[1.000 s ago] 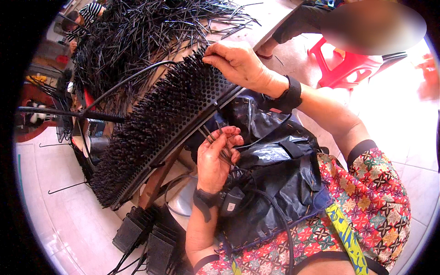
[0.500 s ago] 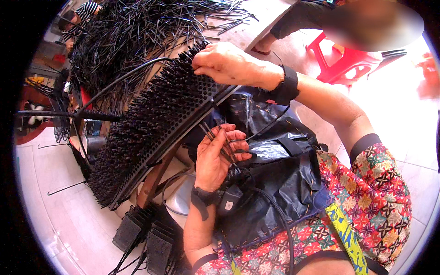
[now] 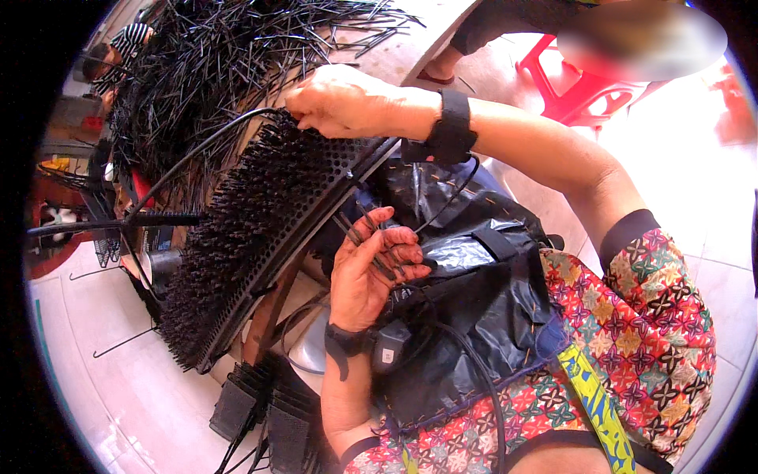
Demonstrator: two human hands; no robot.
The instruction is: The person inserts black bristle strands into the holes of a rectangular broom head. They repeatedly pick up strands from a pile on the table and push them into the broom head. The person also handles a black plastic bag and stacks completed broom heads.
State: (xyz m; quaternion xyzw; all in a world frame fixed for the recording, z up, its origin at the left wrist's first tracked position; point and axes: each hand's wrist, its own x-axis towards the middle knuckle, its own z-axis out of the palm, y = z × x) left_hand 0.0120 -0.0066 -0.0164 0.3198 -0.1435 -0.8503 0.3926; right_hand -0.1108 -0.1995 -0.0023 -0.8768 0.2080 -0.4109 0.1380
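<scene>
A long black perforated board [image 3: 341, 164] slants across my left side, most of its holes packed with short, upright dark bristle-like pieces [image 3: 237, 213]. Over its far end is my right hand [image 3: 335, 103], fingers pinched down at the bristle tops; whatever they grip is hidden. My left hand [image 3: 371, 257] is palm up near the board's near edge, with several thin dark rods [image 3: 350, 227] held between thumb and curled fingers. Both wrists wear black straps. Beneath my left hand, a shiny black apron [image 3: 474, 308] covers my lap.
A large heap of loose black strips [image 3: 229, 71] lies beyond the board. Black cables [image 3: 482, 367] run over the apron, and a thin dark arm [image 3: 197, 154] crosses to the board. Flat black blocks [image 3: 288, 430] hang below. A red stool [image 3: 572, 95] and another person are at far right.
My right hand has shifted left along the far end of the board. My left hand keeps its rods in nearly the same place. The whole view has shifted slightly.
</scene>
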